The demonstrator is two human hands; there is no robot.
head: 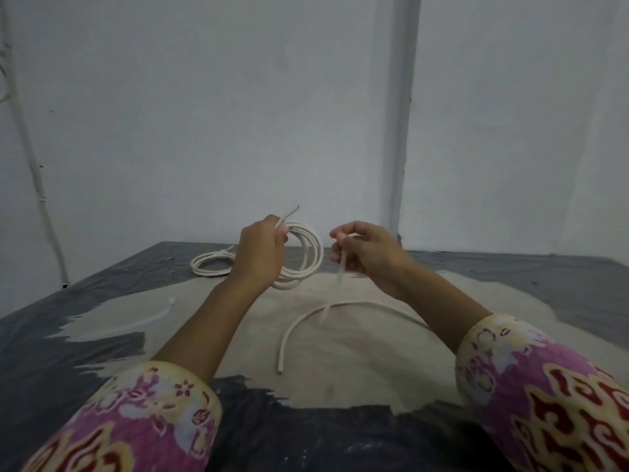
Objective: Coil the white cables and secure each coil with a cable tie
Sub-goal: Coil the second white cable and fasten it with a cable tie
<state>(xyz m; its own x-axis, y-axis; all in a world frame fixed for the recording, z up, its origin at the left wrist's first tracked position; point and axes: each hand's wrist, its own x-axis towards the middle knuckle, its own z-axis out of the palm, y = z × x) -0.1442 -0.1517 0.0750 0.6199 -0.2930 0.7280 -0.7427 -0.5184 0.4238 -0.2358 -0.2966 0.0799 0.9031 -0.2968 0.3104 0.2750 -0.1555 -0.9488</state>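
Now coil (pixel 303 257) is gripped by L hand (pixel 262 253), tie (pixel 341 267) pinched by R hand (pixel 367 257) just at 3 o'clock, hanging 12-to-6.

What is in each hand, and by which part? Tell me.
Left hand grips the coiled white cable at the coil's upper left side. Right hand pinches a translucent white cable tie near its top end.

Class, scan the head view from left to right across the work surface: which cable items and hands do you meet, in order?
Loose cable tie → tied coil lying on the surface → left hand → held coil → right hand, pinching a cable tie.
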